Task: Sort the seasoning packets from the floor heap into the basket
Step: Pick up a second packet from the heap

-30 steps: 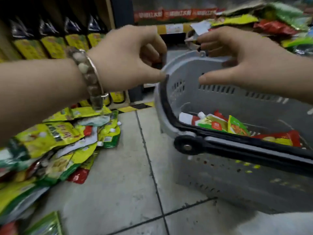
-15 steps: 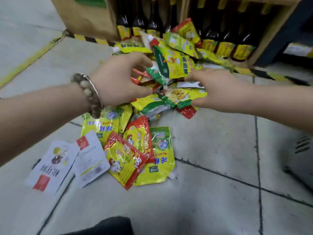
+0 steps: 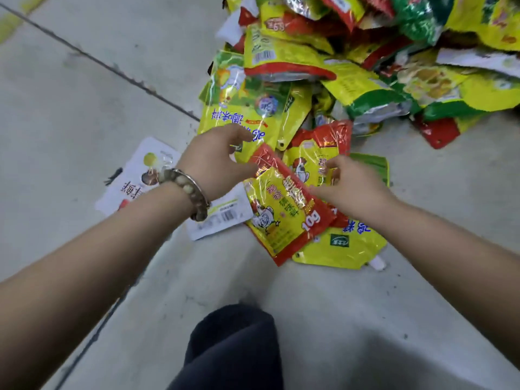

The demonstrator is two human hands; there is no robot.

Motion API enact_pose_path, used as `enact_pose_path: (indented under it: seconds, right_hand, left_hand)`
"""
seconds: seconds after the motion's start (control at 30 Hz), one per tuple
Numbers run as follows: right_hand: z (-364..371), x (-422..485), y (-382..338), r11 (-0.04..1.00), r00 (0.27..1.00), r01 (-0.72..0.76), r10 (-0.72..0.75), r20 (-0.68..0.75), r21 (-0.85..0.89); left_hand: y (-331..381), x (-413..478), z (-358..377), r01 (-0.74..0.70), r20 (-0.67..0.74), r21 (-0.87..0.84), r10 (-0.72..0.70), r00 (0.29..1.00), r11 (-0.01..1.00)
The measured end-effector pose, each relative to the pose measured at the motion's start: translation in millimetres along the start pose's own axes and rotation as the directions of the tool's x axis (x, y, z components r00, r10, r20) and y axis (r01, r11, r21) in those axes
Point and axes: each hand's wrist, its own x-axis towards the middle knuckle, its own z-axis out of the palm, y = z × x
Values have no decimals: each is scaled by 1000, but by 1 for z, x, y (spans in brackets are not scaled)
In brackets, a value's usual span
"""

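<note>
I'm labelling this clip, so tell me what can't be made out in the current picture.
Basket: outside the head view.
Heap: cut off by the top and right edges.
White packet: partly hidden under the left wrist.
Left hand, right hand: blur hides whether either grips the red packet.

- We seem to be in a shop: a heap of seasoning packets (image 3: 284, 54), many alike.
- We read a barcode (image 3: 228, 216) on one.
- We see grey floor tiles (image 3: 84, 114).
</note>
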Motion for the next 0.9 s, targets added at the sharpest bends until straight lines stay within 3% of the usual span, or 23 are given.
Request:
enact_pose_path:
  seconds: [0.1, 0.2, 0.37, 0.43, 0.53, 0.6, 0.7, 0.8, 0.9]
  right_hand:
    - [18, 0, -11, 994, 990, -82, 73, -117, -73]
    - [40, -2, -18, 964, 975, -81, 23, -222, -254]
    - [63, 0, -23, 957, 969, -28, -45, -243, -288]
    - [63, 1, -23, 985, 976, -2, -36, -213, -175]
    - [57, -5, -17, 978, 970, 97, -50, -240, 187]
    - [46, -18, -14, 890, 948, 179, -43, -314, 420]
    - [26, -40, -19, 642, 920, 302, -3, -391, 705]
    - [26, -54, -38, 510, 955, 296, -137, -263, 808]
    - [47, -56, -64, 522, 962, 220, -254, -96, 824]
  left_hand:
    - [-16, -3, 13, 54, 18, -26, -53, 998, 998]
    - [-22, -7, 29, 88, 35, -41, -87, 996, 995]
    - [-28, -19, 47, 142, 24, -111, -140, 990, 984]
    - [-34, -25, 48, 149, 10, -164, -149, 989, 975]
    - [-40, -37, 48, 174, -63, -381, -214, 975, 908]
    - [-40, -47, 46, 220, -58, -575, -307, 950, 788]
    - [-35, -57, 44, 312, 135, -793, -349, 927, 523]
    - [-37, -66, 38, 415, 366, -892, -254, 896, 181]
    - [-49, -74, 28, 367, 365, -930, -229, 903, -37]
